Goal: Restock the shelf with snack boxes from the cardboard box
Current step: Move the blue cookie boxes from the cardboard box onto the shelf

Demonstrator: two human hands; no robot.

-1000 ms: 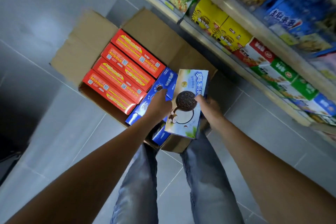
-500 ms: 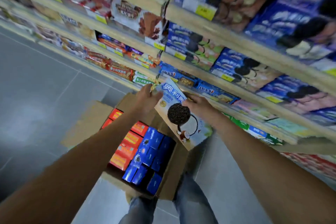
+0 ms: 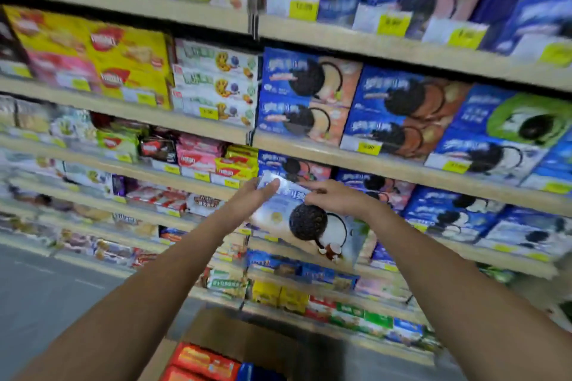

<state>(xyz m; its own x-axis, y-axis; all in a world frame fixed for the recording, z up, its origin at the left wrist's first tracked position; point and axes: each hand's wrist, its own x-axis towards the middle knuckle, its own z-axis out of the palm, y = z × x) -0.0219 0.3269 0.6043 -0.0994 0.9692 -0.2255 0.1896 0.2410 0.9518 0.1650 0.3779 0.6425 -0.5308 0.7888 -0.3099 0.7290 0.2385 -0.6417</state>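
Two hands grasp a pale blue snack box (image 3: 306, 223) in the air before a stocked shelf (image 3: 387, 164) of biscuit boxes. The box is tilted, its long axis running from upper left to lower right, and its printed face, showing a dark sandwich cookie, is turned toward the camera. The left hand (image 3: 247, 199) curls over the box's upper-left end. The right hand (image 3: 334, 198) grips the upper long edge just beside it, fingers laid across the face. Most of the box hangs below and to the right of both hands. At the bottom of the view, an open cardboard box (image 3: 223, 328) holds red boxes (image 3: 204, 362).
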